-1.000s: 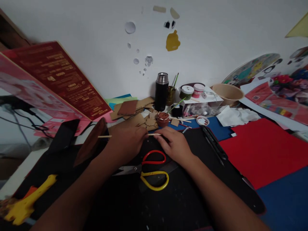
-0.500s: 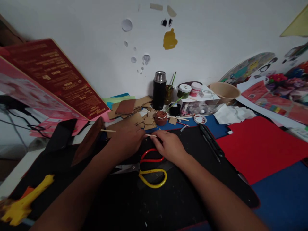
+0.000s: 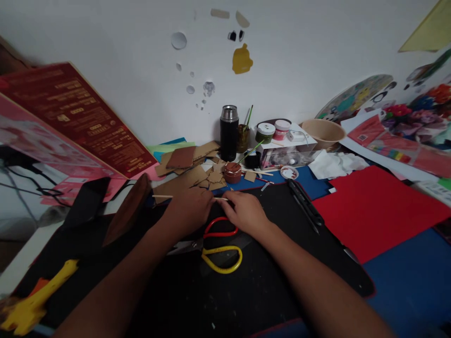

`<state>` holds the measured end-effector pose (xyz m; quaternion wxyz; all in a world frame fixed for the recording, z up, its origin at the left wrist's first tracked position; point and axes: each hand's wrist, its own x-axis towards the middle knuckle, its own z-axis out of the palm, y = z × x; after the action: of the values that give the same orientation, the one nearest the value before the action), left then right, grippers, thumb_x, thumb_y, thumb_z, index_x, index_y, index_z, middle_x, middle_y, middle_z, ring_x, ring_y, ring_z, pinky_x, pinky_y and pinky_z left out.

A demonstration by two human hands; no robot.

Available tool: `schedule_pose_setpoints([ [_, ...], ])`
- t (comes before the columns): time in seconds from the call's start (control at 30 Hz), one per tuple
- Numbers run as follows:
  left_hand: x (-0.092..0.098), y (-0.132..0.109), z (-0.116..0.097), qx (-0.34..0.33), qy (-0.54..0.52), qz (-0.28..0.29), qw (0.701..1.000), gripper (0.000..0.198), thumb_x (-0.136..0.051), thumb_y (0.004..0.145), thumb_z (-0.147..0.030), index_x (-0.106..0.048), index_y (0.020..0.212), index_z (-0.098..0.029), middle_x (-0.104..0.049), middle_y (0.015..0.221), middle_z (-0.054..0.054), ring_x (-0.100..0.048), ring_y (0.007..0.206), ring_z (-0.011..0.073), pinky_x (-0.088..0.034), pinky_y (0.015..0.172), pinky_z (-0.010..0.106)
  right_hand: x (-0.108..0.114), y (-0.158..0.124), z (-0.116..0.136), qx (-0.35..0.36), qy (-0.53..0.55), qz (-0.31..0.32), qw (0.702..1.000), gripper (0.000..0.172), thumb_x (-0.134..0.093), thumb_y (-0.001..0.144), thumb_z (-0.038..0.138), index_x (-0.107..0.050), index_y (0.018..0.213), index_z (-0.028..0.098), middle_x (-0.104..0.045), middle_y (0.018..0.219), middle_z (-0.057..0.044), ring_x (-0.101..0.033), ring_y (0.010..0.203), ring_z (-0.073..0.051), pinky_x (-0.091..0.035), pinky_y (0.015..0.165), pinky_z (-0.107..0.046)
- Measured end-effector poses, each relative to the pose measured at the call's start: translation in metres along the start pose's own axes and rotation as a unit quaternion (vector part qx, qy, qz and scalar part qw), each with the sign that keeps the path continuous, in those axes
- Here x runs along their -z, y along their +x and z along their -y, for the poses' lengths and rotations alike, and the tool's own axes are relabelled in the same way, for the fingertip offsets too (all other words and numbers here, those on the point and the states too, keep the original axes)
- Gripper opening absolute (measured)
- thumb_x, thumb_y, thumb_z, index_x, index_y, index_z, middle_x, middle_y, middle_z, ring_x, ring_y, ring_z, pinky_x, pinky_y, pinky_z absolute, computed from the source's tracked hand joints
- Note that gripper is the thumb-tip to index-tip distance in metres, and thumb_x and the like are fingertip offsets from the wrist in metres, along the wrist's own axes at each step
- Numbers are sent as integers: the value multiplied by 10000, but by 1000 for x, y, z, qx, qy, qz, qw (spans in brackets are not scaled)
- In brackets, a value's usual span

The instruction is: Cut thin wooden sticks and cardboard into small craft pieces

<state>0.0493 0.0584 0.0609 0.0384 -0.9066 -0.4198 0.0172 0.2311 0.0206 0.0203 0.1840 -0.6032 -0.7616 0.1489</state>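
A thin wooden stick (image 3: pixel 162 196) runs through my left hand (image 3: pixel 192 205), its far end poking out to the left. My right hand (image 3: pixel 244 211) pinches the stick's other end between thumb and fingers, so a short pale piece shows between both hands. Just below them, scissors (image 3: pixel 221 269) with one red and one yellow handle lie on the black mat (image 3: pixel 225 305), blades pointing left. Behind the hands are cut cardboard pieces (image 3: pixel 215 176) and a small jar of brown paint (image 3: pixel 232 173) with a green brush (image 3: pixel 251 151) in it.
A black flask (image 3: pixel 229 136) and paint jars (image 3: pixel 265 133) stand by the wall. Right of the mat lie a box cutter (image 3: pixel 305 204) and red sheet (image 3: pixel 380 211). To the left are a brown boat-shaped piece (image 3: pixel 128 211), a phone (image 3: pixel 87 202) and a yellow figure (image 3: pixel 42 295).
My left hand has slid slightly right along the stick, and more of it shows at the left. The view has shifted a little; the scissors have not moved on the mat.
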Motion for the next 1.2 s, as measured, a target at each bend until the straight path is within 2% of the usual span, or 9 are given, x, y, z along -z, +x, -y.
schedule_pose_setpoints([
  [0.17,-10,0,-7,46,-5,30,998,342,-394,1035,-281,-700,970,-141,-749,943,155,-709,905,320,-498,710,382,-2,1,2,-24,-33,5,999,289,-496,1052,407,-712,1020,219,-769,999,-66,-700,912,-221,-389,714,-283],
  [0.43,-5,-4,-17,104,-23,63,992,381,-358,1029,-304,-704,985,-150,-755,938,164,-732,905,351,-521,691,398,0,3,7,-37,-52,32,997,275,-502,1038,386,-715,1032,213,-772,1037,-81,-699,961,-232,-415,772,-289],
  [0.63,-5,-6,-21,111,-14,71,991,368,-360,1027,-285,-700,983,-149,-760,960,155,-735,916,343,-519,698,387,-1,3,6,-30,-63,34,997,269,-501,1037,385,-710,1025,217,-770,1048,-78,-705,968,-236,-420,769,-289],
  [1.0,-16,-6,-21,130,-34,57,989,358,-397,1019,-309,-718,1005,-150,-773,959,159,-745,901,344,-527,695,392,-3,3,7,-25,-82,31,996,280,-489,1047,391,-714,1047,224,-777,1052,-75,-712,970,-237,-427,758,-293],
  [1.2,-13,-6,-20,133,-32,56,989,373,-380,1021,-300,-721,1007,-150,-776,956,161,-748,911,349,-534,702,402,-4,3,7,-24,-87,30,995,273,-487,1045,388,-707,1055,227,-775,1046,-73,-714,965,-237,-427,748,-292],
])
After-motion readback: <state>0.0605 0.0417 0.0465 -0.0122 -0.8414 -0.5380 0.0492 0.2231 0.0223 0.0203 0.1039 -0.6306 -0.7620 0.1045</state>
